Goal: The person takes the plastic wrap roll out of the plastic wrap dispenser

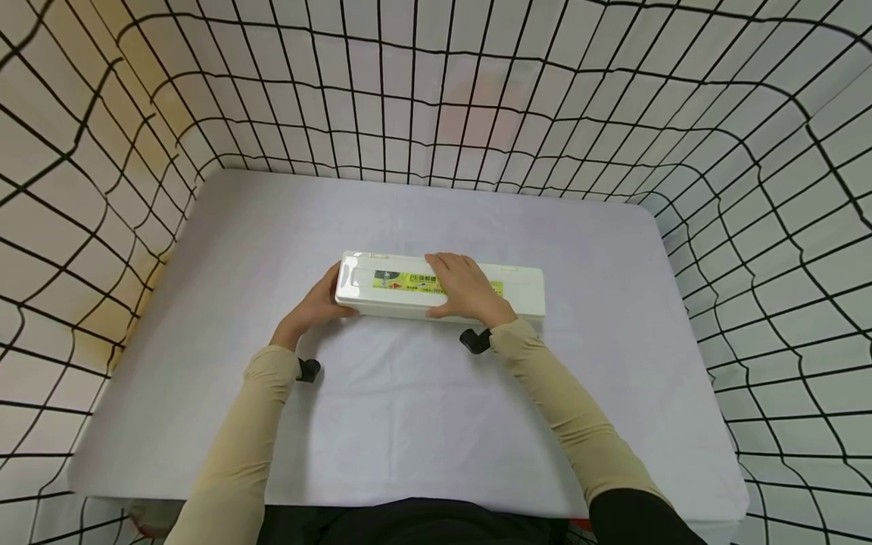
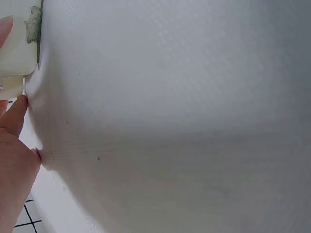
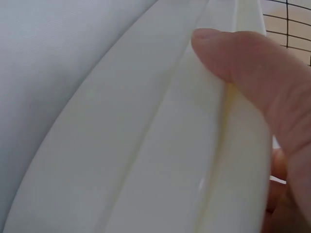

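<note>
A long white cling film box [image 1: 521,291] with a yellow-green label lies crosswise on the white table. At its left end my left hand [image 1: 312,304] grips the box, thumb along the front and fingers behind the end. My right hand [image 1: 468,291] holds the box right of its middle, laid over the lid and covering part of the label. In the right wrist view the thumb [image 3: 238,53] presses on the front near the lid's seam. A corner of the box shows at the left edge of the left wrist view, beside the left fingers [image 2: 17,116].
The white-covered table [image 1: 381,424] extends around the box on all sides. Black wire mesh [image 1: 436,98] stands along the table's back and both sides. A small black device [image 1: 474,341] sits at the right wrist, another [image 1: 309,370] at the left.
</note>
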A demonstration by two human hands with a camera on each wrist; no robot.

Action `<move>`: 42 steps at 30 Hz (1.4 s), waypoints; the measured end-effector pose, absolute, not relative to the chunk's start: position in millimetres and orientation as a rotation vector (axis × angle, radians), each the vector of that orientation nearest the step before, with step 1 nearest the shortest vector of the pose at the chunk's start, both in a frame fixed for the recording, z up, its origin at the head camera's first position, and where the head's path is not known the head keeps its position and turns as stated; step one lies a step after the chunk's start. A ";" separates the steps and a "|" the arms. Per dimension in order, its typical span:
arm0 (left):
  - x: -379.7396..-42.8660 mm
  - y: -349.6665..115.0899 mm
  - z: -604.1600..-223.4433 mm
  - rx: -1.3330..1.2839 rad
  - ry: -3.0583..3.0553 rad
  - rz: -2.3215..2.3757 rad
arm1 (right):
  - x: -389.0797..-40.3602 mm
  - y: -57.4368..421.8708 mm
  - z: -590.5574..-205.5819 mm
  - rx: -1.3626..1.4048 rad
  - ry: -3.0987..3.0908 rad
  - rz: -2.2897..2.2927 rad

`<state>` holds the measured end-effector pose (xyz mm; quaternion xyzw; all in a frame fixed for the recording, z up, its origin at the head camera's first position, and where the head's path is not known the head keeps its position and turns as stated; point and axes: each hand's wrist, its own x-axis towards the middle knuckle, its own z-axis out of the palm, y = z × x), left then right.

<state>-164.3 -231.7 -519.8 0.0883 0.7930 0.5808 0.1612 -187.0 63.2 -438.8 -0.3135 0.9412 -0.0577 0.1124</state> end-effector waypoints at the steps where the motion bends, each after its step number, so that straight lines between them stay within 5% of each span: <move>1: -164.6 -231.6 -519.5 0.253 2.266 1.658 | -187.6 63.4 -439.4 -0.922 2.766 -0.175; 26: -156.7 -225.4 -495.8 0.281 2.231 1.696 | -192.7 66.8 -442.3 -1.097 2.882 -0.126; 42: -160.9 -228.2 -513.5 0.276 2.252 1.664 | -194.5 80.4 -421.6 -1.070 2.917 -0.124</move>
